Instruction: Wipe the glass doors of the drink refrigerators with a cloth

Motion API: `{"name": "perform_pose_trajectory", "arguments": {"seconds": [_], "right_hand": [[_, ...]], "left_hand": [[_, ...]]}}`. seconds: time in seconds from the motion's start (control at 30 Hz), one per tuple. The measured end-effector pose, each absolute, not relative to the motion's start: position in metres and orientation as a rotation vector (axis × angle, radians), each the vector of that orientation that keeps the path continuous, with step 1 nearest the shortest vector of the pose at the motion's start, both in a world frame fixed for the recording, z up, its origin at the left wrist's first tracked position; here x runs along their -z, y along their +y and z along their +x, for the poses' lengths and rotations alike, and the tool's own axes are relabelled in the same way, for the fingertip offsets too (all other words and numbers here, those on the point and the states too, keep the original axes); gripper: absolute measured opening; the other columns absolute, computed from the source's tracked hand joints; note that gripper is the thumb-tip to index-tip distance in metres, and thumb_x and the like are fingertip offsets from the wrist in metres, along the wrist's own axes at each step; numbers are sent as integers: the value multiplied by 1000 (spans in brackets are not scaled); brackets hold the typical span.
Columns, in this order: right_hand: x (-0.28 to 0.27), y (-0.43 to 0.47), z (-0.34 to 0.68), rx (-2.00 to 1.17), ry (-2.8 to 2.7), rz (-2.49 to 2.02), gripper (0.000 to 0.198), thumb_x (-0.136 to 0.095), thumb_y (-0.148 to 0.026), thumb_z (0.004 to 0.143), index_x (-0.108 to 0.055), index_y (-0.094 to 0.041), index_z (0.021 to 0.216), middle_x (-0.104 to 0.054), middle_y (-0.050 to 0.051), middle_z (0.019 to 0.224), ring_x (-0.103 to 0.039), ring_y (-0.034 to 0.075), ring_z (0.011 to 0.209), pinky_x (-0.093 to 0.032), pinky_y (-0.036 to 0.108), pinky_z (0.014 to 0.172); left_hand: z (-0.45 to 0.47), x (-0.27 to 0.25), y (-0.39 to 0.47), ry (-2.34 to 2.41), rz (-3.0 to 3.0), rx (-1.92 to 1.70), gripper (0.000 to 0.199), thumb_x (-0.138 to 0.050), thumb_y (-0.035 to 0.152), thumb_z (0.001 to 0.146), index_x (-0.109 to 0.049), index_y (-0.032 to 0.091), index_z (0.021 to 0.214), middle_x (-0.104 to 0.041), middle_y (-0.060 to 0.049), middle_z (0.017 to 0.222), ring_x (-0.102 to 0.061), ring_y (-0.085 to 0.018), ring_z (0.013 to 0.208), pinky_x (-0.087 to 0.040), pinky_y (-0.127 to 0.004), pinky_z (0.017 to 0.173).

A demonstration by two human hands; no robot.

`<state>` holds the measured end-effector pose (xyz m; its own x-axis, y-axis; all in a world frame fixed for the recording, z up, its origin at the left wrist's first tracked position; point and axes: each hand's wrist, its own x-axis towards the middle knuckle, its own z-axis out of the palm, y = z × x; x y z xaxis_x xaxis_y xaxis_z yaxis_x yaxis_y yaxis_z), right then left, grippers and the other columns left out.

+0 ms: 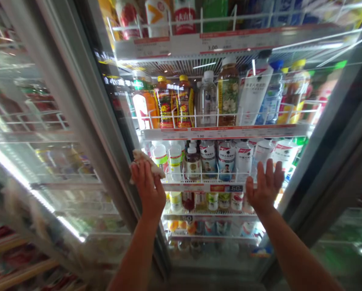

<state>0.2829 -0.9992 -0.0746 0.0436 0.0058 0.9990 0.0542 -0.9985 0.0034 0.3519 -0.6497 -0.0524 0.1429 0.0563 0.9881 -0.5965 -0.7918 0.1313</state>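
A crumpled whitish cloth [150,163] is under the fingers of my left hand [149,188], pressed toward the left side of a glass fridge door [195,258]. The cloth sticks out above and beside the fingertips. My right hand [264,188] is raised before the right part of the same glass, its fingers stretched and spread, with nothing in it. Whether its palm touches the glass I cannot tell. Behind the glass stand rows of drink bottles, among them a dark bottle with a white cap [193,163] between my hands.
Several wire shelves hold bottles, with a price strip [226,132] along one shelf's front. A metal door frame [92,133] runs down the left. Beyond it are more glass-fronted shelves [59,137], blurred. At the lower left are reddish packs on wooden-looking racks [20,279].
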Motion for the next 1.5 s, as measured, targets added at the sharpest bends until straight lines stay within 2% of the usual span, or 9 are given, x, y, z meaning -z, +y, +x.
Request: {"name": "perform_pose_trajectory", "arguments": {"seconds": [0.07, 0.3, 0.57, 0.83, 0.93, 1.1, 1.17, 1.37, 1.5], "right_hand": [[74, -999, 283, 2156, -65, -2241, 68, -56, -29, 97, -33, -20, 161, -36, 16, 165, -27, 39, 155, -25, 62, 125], [73, -999, 281, 2185, -69, -2250, 66, -55, -30, 98, -35, -20, 160, -38, 17, 163, -29, 39, 154, -28, 63, 123], [70, -1001, 280, 2239, -92, -2238, 66, -55, -29, 97, -36, -19, 159, -40, 17, 162, -29, 39, 154, -32, 62, 122], [68, -1003, 279, 2275, -128, -2238, 65, -55, -26, 97, -37, -18, 159, -41, 18, 162, -31, 39, 154, -34, 63, 121], [70, -1005, 280, 2289, -121, -2238, 65, -54, -27, 96, -37, -17, 158, -42, 19, 161, -32, 39, 153, -34, 63, 121], [77, -1008, 283, 2224, -7, -2275, 60, -53, -31, 96, -45, -15, 153, -45, 21, 158, -34, 40, 152, -36, 63, 119], [79, -1008, 284, 2200, 16, -2268, 59, -53, -33, 96, -47, -15, 151, -48, 20, 156, -35, 40, 151, -36, 62, 119], [74, -1004, 282, 2260, -84, -2226, 64, -56, -27, 96, -40, -19, 157, -44, 18, 160, -34, 37, 152, -34, 60, 121], [71, -1002, 280, 2263, -130, -2194, 65, -59, -24, 94, -40, -20, 157, -44, 17, 160, -34, 37, 153, -34, 60, 122]], "left_hand": [[351, 54, -651, -489, 1913, -1669, 64, -45, 20, 104, -23, 24, 164, -24, -12, 169, -10, -26, 160, -13, -50, 133], [318, 159, -674, -736, 2052, -1645, 72, -51, 4, 98, -23, 17, 163, -24, -11, 169, -12, -25, 159, -10, -41, 133], [356, 28, -648, -555, 1837, -1671, 65, -47, 14, 103, -24, 24, 163, -25, -11, 169, -7, -23, 160, -9, -47, 133], [321, 133, -681, -766, 1932, -1602, 68, -52, 8, 98, -30, 22, 161, -37, -10, 164, -18, -25, 158, -17, -46, 132], [333, 104, -666, -682, 1871, -1609, 62, -50, 13, 101, -34, 25, 160, -40, -9, 162, -19, -26, 158, -20, -51, 131], [359, 18, -643, -523, 1734, -1646, 54, -45, 25, 106, -36, 25, 159, -34, -8, 165, -14, -23, 159, -15, -48, 133], [355, 28, -650, -536, 1734, -1640, 56, -46, 24, 105, -35, 25, 160, -34, -8, 166, -15, -24, 159, -15, -49, 132], [329, 136, -675, -785, 1860, -1632, 64, -49, 8, 100, -33, 24, 160, -38, -10, 163, -18, -26, 158, -19, -51, 132], [345, 87, -659, -706, 1800, -1666, 61, -47, 12, 102, -34, 25, 160, -38, -9, 163, -17, -25, 158, -18, -52, 132]]}}
